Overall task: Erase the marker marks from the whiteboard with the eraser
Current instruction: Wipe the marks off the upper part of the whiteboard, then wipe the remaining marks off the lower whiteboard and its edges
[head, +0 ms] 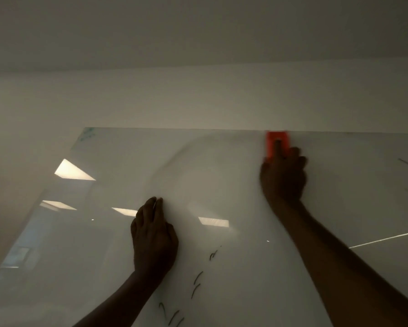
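Observation:
A glossy whiteboard [222, 175] fills the lower view, its top edge running across the middle. My right hand [283, 175] presses a red eraser [277, 143] against the board just below that top edge; the hand and eraser are blurred. My left hand [154, 234] lies flat on the board at centre left, fingers together, holding nothing. Short dark marker strokes [196, 283] trail down the board between my forearms, with more strokes [172, 316] near the bottom edge. A thin dark mark [405, 162] sits at the far right.
A plain pale wall [198, 97] rises above the board, under a grey ceiling. Ceiling lights reflect in the board's left half [74, 171]. A faint greenish smudge [87, 134] marks the board's top left corner.

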